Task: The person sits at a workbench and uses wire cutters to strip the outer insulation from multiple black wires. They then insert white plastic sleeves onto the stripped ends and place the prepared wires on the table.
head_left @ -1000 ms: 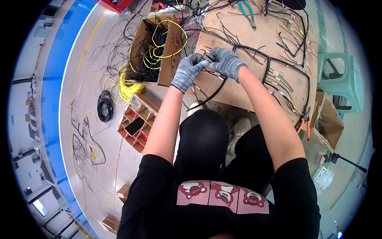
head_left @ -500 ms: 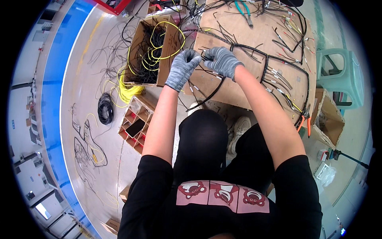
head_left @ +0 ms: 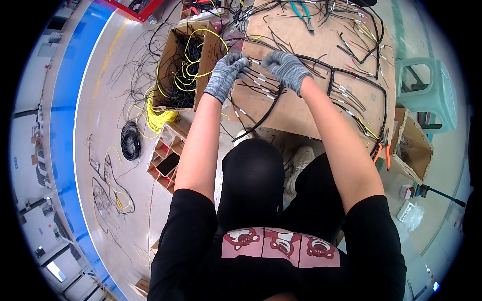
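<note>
Both my hands wear grey knit gloves and work over the left part of a wooden board. My left hand (head_left: 227, 77) is closed in a pinch on the end of a thin black wire. My right hand (head_left: 287, 71) pinches the same wire further right, and a white sleeve (head_left: 255, 61) shows on it between them. Just below, several black wires with white sleeves (head_left: 260, 80) fan out from a thick black wrapped cable bundle (head_left: 271, 109). The fingertips partly hide the held wire.
The wooden board (head_left: 301, 120) carries a branching wire harness, teal-handled pliers (head_left: 304, 19) and orange-handled pliers (head_left: 382, 149). To its left stand a cardboard box (head_left: 200, 83) of black wires, a yellow wire coil (head_left: 159, 118) and a divided box (head_left: 159, 156). A green plastic stool (head_left: 437, 98) stands right.
My hands have drawn slightly apart, the left moving a little left. The sleeved wires below them now lie fanned out in plainer view. The whole view has shifted slightly.
</note>
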`<move>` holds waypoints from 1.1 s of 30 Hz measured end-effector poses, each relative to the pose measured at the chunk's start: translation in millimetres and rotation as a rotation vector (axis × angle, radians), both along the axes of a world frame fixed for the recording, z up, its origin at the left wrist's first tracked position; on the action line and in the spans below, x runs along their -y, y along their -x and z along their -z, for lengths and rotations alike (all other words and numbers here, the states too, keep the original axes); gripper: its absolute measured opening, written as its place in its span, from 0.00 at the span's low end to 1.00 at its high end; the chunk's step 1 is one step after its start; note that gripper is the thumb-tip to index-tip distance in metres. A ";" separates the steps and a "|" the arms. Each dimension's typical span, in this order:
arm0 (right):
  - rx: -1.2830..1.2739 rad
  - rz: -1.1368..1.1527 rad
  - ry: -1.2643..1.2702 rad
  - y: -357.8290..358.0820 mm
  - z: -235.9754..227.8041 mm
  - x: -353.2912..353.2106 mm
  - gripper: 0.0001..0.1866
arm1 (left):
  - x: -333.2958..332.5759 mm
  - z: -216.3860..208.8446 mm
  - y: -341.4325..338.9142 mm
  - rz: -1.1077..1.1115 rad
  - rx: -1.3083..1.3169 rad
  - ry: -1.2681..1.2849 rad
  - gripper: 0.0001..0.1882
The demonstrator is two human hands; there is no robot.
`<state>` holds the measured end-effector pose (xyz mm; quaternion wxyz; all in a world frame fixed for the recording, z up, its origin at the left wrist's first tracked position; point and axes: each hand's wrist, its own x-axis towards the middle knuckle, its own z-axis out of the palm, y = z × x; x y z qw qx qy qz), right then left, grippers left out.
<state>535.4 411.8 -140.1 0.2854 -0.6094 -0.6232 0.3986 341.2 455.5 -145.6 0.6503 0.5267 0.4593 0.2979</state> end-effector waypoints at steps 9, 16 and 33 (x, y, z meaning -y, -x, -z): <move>0.055 0.009 -0.098 18.5 -7.2 -8.8 0.11 | 5.7 -21.9 -9.1 0.043 -0.223 -0.133 0.10; 0.087 -0.067 -0.097 19.3 -5.0 -6.7 0.10 | -0.5 -21.3 -7.0 0.127 -0.493 -0.254 0.04; 0.438 0.029 -0.062 -2.4 18.8 -11.2 0.13 | -28.7 8.7 1.3 0.311 -0.473 -0.326 0.21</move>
